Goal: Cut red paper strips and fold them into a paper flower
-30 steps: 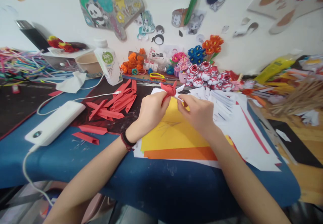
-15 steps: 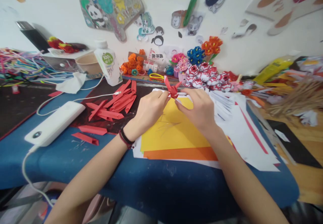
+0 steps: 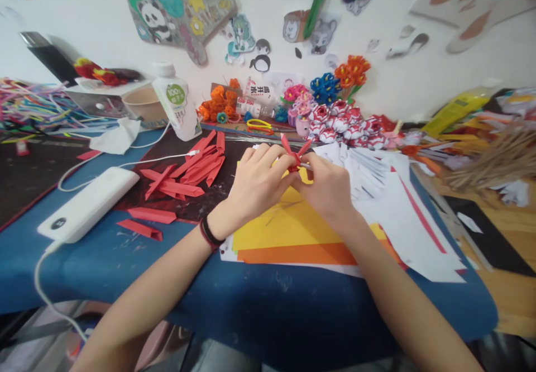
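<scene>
A red folded paper piece (image 3: pixel 295 158) with two pointed tips sticking up is pinched between my hands above the yellow paper. My left hand (image 3: pixel 258 179) closes on it from the left, thumb and forefinger against its side. From the right, my right hand (image 3: pixel 328 189) has its fingers bent in on the same piece, and part of it is hidden behind them. Below lies a sheet of yellow paper (image 3: pixel 276 229) over an orange sheet (image 3: pixel 288 255). Left of my hands, several folded red paper strips (image 3: pixel 190 171) lie in a loose pile.
A white power bank (image 3: pixel 90 204) with a cable lies at left. Behind stands a white bottle (image 3: pixel 175 104), near red-and-white paper flowers (image 3: pixel 335 123) along the wall. White paper sheets (image 3: pixel 412 243) spread at right on the blue table cover (image 3: pixel 272 305).
Both hands have drawn closer together, with the red paper piece slightly lower and to the right. My left fingers now reach further over it, and my right fingers are more curled.
</scene>
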Demonstrator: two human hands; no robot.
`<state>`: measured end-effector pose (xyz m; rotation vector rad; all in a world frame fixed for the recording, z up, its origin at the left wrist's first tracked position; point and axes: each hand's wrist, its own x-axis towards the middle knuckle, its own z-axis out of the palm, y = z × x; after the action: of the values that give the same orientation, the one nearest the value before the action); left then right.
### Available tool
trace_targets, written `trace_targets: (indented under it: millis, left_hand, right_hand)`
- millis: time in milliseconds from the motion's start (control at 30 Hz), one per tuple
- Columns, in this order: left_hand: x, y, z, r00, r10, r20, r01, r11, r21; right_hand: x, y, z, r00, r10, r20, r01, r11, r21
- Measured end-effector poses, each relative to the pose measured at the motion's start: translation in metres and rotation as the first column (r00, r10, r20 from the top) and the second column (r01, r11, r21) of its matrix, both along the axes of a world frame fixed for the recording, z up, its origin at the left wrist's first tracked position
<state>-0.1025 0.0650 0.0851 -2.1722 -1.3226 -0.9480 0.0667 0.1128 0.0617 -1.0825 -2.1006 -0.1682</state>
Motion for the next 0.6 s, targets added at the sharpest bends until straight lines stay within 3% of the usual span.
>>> trace_targets:
  millis: [233, 600]
  left_hand:
    - [-0.003, 0.004, -0.001, 0.975, -0.013, 0.221, 0.031, 0.996, -0.079]
    - [-0.001, 0.003, 0.003, 0.860, 0.035, 0.508, 0.087, 0.973, -0.215]
  right_hand:
    - [-0.008, -0.006, -0.001, 0.995, -0.083, 0.056, 0.084, 0.996, -0.018]
    - [-0.011, -0.011, -0.002, 0.978, -0.134, 0.162, 0.154, 0.981, -0.118]
